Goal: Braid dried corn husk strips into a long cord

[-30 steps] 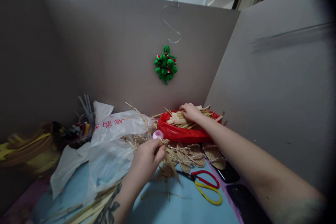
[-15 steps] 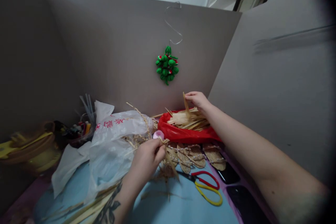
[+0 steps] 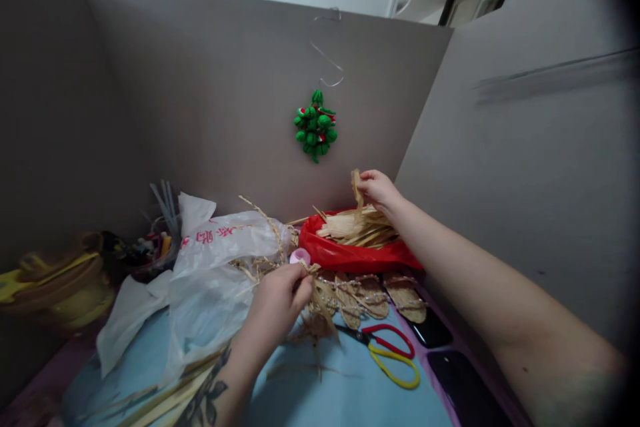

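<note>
My left hand (image 3: pixel 281 295) is closed in a pinch on a bundle of straw strips (image 3: pixel 324 310), whose loose ends hang down to the right of the fingers. My right hand (image 3: pixel 376 188) is raised over a red plastic bag (image 3: pixel 340 252), pinching one dry straw strip (image 3: pixel 357 188). More pale strips (image 3: pixel 350 228) fill the open bag. Just beyond my left fingertips sits a pink roll (image 3: pixel 300 256). Woven straw pieces (image 3: pixel 367 298), oval in shape, lie between my left hand and the bag.
Scissors (image 3: pixel 380 347) with one red and one yellow handle lie on the blue surface. Two dark phones (image 3: pixel 465 383) are at the right. A white plastic bag (image 3: pixel 215 280), a pen holder (image 3: pixel 155 260) and long straw strips (image 3: pixel 170 400) are left. A green ornament (image 3: pixel 316 128) hangs behind.
My right hand has risen slightly with the straw strip, which now looks turned and bent. My left hand keeps its pinch in nearly the same place. The whole view has shifted a little.
</note>
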`<state>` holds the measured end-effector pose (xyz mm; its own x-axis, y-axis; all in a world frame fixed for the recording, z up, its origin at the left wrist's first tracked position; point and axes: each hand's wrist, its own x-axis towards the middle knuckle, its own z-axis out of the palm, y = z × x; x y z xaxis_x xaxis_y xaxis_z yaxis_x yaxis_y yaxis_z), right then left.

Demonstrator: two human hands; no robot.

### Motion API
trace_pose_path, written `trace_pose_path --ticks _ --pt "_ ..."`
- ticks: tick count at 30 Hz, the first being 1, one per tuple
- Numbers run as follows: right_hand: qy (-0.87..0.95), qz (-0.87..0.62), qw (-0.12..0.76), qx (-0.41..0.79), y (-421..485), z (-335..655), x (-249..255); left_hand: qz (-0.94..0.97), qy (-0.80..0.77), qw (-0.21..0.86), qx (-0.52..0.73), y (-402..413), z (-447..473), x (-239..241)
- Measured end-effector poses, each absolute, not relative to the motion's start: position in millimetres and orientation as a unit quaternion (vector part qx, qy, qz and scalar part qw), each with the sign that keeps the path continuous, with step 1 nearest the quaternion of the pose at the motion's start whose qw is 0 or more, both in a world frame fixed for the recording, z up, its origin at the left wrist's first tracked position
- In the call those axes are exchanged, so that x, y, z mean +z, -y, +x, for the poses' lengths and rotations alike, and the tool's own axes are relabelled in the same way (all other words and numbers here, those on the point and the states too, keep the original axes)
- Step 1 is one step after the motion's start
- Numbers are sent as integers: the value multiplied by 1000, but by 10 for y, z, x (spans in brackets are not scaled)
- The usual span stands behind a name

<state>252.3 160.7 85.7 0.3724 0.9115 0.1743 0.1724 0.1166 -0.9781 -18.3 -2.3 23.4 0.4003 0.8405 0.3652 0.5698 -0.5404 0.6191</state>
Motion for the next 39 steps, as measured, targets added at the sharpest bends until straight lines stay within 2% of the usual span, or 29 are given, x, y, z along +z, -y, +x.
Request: trace_pose_path --ticks 4,13,18,21,25,31,39 --pt "449 -583 604 306 -1592 2512 819 812 -437 198 332 19 -185 229" --pt "479 -564 576 348 -1458 2422 836 773 -467 218 370 5 -181 225" --pt "544 -512 608 271 -1186 2181 1012 702 -490 298 422 -9 -193 224" --pt "615 -485 591 191 -866 1898 1073 657 -467 358 471 -9 -179 232" --pt "662 -482 549 166 -431 1507 909 596 -400 450 531 11 -154 259" --pt "665 -467 512 278 -163 1277 503 610 -398 489 480 48 -143 306" --pt "649 -443 480 391 -66 1364 417 680 -436 372 458 13 -132 206"
